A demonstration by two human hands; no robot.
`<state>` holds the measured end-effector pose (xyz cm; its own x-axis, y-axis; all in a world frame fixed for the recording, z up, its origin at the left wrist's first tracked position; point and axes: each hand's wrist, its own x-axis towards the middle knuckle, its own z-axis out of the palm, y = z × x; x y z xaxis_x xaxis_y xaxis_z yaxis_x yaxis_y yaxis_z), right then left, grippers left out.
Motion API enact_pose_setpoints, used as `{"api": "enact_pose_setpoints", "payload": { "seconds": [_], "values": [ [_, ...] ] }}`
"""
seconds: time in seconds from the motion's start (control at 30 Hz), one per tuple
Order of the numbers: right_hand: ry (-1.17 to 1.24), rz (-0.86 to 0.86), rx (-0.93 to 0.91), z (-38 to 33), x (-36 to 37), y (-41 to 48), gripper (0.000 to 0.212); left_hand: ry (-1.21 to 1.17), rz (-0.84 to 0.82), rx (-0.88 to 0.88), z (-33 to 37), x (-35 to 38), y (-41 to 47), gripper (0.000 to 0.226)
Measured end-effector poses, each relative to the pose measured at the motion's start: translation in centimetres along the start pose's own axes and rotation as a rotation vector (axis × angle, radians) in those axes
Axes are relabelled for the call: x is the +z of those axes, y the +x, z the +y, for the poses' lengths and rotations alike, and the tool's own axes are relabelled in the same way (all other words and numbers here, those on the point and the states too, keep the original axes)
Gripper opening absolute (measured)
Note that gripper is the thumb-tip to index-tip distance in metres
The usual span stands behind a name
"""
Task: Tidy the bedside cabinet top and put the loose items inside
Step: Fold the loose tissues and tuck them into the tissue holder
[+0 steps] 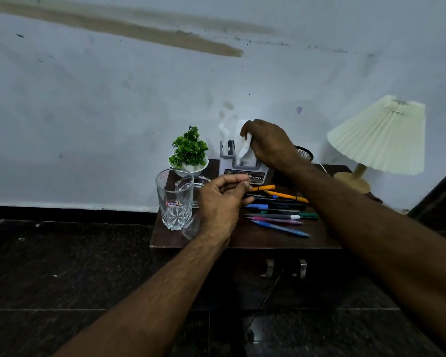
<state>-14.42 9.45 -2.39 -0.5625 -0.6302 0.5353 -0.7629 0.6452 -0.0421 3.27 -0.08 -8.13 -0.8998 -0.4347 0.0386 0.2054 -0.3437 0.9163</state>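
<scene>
Right hand [267, 144] pinching a white tissue [243, 148] sticking up from the tissue box [245, 171] at the cabinet top [268, 238] rear, left hand [220, 202] hovering loosely curled, holding nothing, pens [278, 212] lying loose beside it

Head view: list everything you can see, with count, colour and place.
cabinet top: one, dark brown, centre
tumbler: one, clear, front left of top
glass dish: one, clear, behind tumbler
plant: one, green in white pot, back left
tissue holder: one, grey-white, back centre
tissue: one, white, rising from holder
pens: several, mixed colours, loose, right of centre
mesh pot: one, black, behind right wrist
lamp: one, cream shade, back right
handles: two, metal, cabinet front
left hand: curled beside tumbler; grip unclear
right hand: grip on tissue
</scene>
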Motion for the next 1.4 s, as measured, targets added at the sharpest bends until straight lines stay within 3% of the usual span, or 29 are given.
{"api": "enact_pose_setpoints", "payload": {
  "seconds": [0.23, 0.37, 0.53, 0.8, 1.0, 1.2, 1.4],
  "values": [
    [-0.117, 0.011, -0.02, 0.3, 0.4, -0.6, 0.019, 0.007, 0.004, 0.001, -0.2, 0.2, 0.0, 0.009],
    [-0.046, 0.023, 0.024, 0.1, -0.1, -0.6, 0.017, 0.011, 0.002, 0.002, -0.3, 0.2, 0.0, 0.008],
    [0.026, -0.112, 0.117, -0.6, -0.6, 0.1, 0.028, 0.017, -0.008, -0.002, -0.4, 0.2, 0.1, 0.008],
    [0.094, -0.072, 0.202, 0.2, -0.3, 0.0, 0.026, 0.016, -0.008, -0.003, -0.5, 0.0, 0.2, 0.009],
    [-0.013, -0.133, 0.163, -0.2, 0.5, -0.1, 0.018, 0.023, -0.005, -0.004, -0.4, 0.1, 0.2, 0.01],
    [-0.072, -0.286, 0.025, -0.6, -0.3, -0.2, 0.043, 0.029, -0.015, 0.003, -0.4, -0.1, 0.2, 0.009],
    [-0.179, -0.329, -0.052, -0.7, 0.0, -0.2, 0.05, 0.054, -0.017, 0.002, -0.4, 0.1, 0.1, 0.011]
  ]
}}
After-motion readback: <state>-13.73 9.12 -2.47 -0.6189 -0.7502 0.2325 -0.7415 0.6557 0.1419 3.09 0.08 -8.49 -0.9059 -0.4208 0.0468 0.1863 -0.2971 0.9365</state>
